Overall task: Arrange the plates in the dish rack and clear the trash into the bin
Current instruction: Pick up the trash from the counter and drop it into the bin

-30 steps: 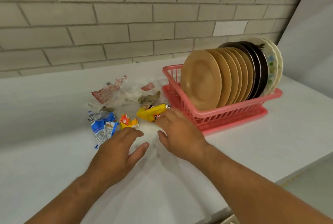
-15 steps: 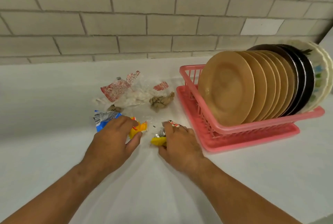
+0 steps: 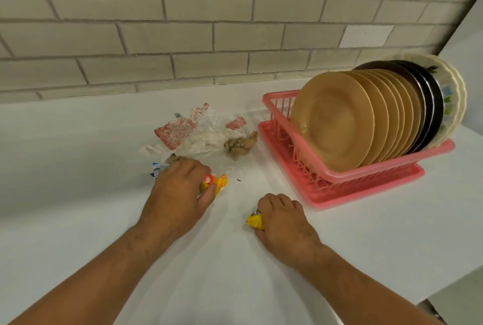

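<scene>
At right, round tan plates [image 3: 332, 123] are stood in the pink plastic dish rack [image 3: 366, 183]; trash clearing is judged in hand. Mid-frame, a crumpled yellow wrapper [image 3: 254, 221] is gripped by the right hand [image 3: 283, 222], and an orange-yellow wrapper [image 3: 219, 183] is pinched by the left hand [image 3: 177, 194]. The red-printed clear plastic scraps [image 3: 193, 131] above need gathering next.

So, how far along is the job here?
The plates look done: all stand in the pink dish rack. In hand: the right hand grips a yellow wrapper, the left hand pinches an orange wrapper. Left: the red-and-white wrapper, clear plastic, brown wad and blue wrapper lie on the counter; no bin is in view.
</scene>
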### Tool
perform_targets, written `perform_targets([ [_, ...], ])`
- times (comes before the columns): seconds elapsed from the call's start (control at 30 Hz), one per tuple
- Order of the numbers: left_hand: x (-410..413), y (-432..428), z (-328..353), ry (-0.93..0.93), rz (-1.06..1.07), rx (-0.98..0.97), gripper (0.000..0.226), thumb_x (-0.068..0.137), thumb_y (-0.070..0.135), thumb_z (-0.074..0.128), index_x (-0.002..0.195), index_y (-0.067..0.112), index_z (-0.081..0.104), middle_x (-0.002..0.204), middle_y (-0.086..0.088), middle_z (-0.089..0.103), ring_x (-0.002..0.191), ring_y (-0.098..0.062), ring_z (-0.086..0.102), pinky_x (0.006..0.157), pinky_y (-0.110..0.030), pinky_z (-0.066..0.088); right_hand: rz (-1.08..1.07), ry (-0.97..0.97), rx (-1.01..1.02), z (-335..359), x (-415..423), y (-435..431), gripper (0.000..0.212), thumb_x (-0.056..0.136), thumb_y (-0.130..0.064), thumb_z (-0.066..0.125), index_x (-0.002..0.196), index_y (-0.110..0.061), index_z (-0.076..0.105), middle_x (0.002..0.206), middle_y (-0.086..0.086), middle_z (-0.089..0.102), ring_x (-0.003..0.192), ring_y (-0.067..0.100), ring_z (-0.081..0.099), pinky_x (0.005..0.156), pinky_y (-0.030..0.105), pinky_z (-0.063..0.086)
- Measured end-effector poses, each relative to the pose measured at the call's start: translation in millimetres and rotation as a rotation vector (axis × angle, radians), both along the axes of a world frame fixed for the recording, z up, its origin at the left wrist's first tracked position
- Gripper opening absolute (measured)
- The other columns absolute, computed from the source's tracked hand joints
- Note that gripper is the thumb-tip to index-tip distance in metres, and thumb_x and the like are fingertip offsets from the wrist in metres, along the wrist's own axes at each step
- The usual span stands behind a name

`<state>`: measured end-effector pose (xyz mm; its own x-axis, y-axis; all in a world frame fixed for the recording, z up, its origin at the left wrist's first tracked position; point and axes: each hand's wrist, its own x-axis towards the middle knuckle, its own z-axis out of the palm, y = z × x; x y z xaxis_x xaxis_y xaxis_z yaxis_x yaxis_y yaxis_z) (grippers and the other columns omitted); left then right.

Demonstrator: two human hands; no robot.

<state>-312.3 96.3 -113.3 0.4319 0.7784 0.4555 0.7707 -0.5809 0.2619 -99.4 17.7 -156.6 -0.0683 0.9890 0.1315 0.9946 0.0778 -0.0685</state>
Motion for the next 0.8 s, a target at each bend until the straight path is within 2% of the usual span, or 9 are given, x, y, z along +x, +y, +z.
perform_targets([
  [0.03, -5.5, 0.1, -0.3, -0.007, 0.020, 0.004, 0.032, 0.083, 0.042, 0.049, 0.096, 0.018, 0.066, 0.094, 0.000, 0.063, 0.088, -0.023, 0.057, 0.075, -0.032, 0.046, -0.013, -0.016, 0.021, -2.2, -4.3, -0.3, 0.022, 0.083, -0.042, 0.052, 0.084, -0.020, 0.053, 0.077, -0.001, 0.057, 0.067, 0.023, 0.056, 0.055, 0.036, 0.043],
  [0.1, -18.5, 2.5, -0.2, -0.051, 0.065, 0.006, 0.036, 0.080, 0.043, 0.052, 0.098, 0.015, 0.067, 0.099, -0.003, 0.064, 0.092, -0.024, 0.056, 0.079, -0.033, 0.044, -0.020, -0.047, 0.029, -1.6, -13.5, -2.9, 0.030, 0.078, -0.033, 0.070, 0.089, -0.019, 0.046, 0.074, -0.001, 0.057, 0.062, 0.022, 0.054, 0.050, 0.035, 0.037],
  [0.17, -33.3, 5.8, 2.8, -0.110, 0.107, -0.018, 0.036, 0.080, 0.040, 0.057, 0.104, 0.015, 0.066, 0.105, -0.004, 0.063, 0.098, -0.024, 0.053, 0.083, -0.034, 0.043, 0.013, -0.021, 0.001, 1.1, -18.0, -5.4, 0.028, 0.093, -0.032, 0.055, 0.113, -0.017, 0.042, 0.095, 0.003, 0.060, 0.080, 0.026, 0.057, 0.062, 0.036, 0.042],
  [0.23, -46.5, 11.7, 6.1, -0.116, 0.115, -0.052, 0.034, 0.081, 0.034, 0.068, 0.110, 0.017, 0.063, 0.111, -0.003, 0.061, 0.104, -0.024, 0.051, 0.085, -0.034, 0.042, 0.000, 0.103, -0.129, 9.6, -20.1, -6.8, 0.043, 0.101, -0.039, 0.035, 0.139, -0.021, 0.027, 0.113, 0.006, 0.058, 0.096, 0.029, 0.058, 0.077, 0.039, 0.048],
  [0.27, -50.9, 15.2, 8.0, -0.086, 0.097, -0.073, 0.039, 0.080, 0.035, 0.071, 0.113, 0.019, 0.061, 0.114, -0.002, 0.060, 0.107, -0.023, 0.051, 0.087, -0.034, 0.042, 0.005, 0.132, -0.152, 12.0, -22.6, -6.2, 0.048, 0.100, -0.045, 0.032, 0.142, -0.022, 0.025, 0.115, 0.006, 0.059, 0.098, 0.031, 0.059, 0.080, 0.040, 0.049],
  [0.37, -53.7, 21.7, 8.6, 0.114, 0.028, -0.192, 0.070, 0.074, 0.058, 0.066, 0.133, 0.026, 0.045, 0.132, 0.005, 0.049, 0.122, -0.017, 0.041, 0.098, -0.035, 0.038, -0.007, 0.139, -0.187, 21.6, -31.6, -2.5, 0.045, 0.095, -0.057, 0.036, 0.115, -0.018, 0.047, 0.104, 0.007, 0.064, 0.091, 0.030, 0.060, 0.069, 0.033, 0.044],
  [0.47, -49.1, 17.3, -3.6, 0.259, 0.060, -0.313, 0.089, 0.073, 0.072, 0.056, 0.144, 0.026, 0.027, 0.148, 0.005, 0.032, 0.133, -0.017, 0.030, 0.106, -0.036, 0.029, -0.043, 0.163, -0.210, 24.9, -40.4, -2.9, 0.034, 0.092, -0.054, 0.045, 0.090, -0.020, 0.045, 0.092, 0.005, 0.063, 0.081, 0.027, 0.058, 0.063, 0.031, 0.040],
  [0.67, -45.5, -4.1, -33.2, 0.223, 0.127, -0.367, 0.071, 0.080, 0.061, 0.054, 0.135, 0.020, 0.035, 0.129, 0.001, 0.041, 0.117, -0.019, 0.041, 0.094, -0.032, 0.039, -0.135, 0.246, -0.149, 32.2, -39.3, -1.2, 0.023, 0.086, -0.042, 0.055, 0.083, -0.022, 0.045, 0.084, 0.002, 0.062, 0.077, 0.026, 0.058, 0.061, 0.030, 0.040],
  [0.8, -41.0, -5.9, -32.0, 0.286, 0.176, -0.414, 0.084, 0.080, 0.056, 0.053, 0.145, 0.018, 0.016, 0.128, -0.001, 0.041, 0.116, -0.021, 0.042, 0.092, -0.035, 0.036, -0.198, 0.348, -0.186, 36.8, -37.1, -0.3, 0.025, 0.079, -0.033, 0.065, 0.084, -0.022, 0.044, 0.084, 0.001, 0.059, 0.076, 0.024, 0.057, 0.060, 0.030, 0.041],
])
